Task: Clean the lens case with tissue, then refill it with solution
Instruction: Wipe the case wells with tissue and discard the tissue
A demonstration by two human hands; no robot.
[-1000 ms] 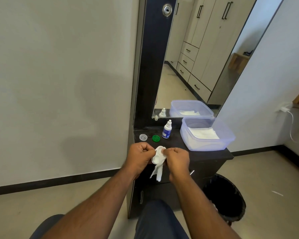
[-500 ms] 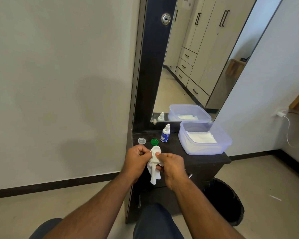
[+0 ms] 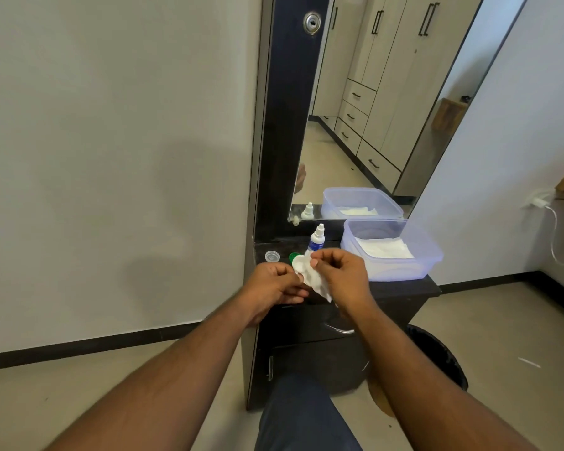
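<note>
On the left of the dark bench (image 3: 401, 288) lies a small clear cap (image 3: 272, 256), round and see-through. Next to it is a green cap (image 3: 293, 256), half hidden behind the hands. Both caps are probably set down there so the cups of the case stay open for wiping.

The left hand (image 3: 275, 283) has its fingers curled in and grips the lens case (image 3: 298, 264) by one end. The case is small, white and round-edged, made of smooth plastic, and it is held up just above the front of the bench. I think it is held like this to keep it still.

The right hand (image 3: 337, 271) pinches a soft, crumpled white tissue (image 3: 319, 283) against the case, with a loose end hanging down. This looks like the wiping step.

Behind the hands stands the solution bottle (image 3: 316, 239), white with a blue label and a pointed tip, upright and near for the refill. Further right sits a clear plastic box (image 3: 427, 255) with more flat white tissues (image 3: 385, 249) inside.
</note>
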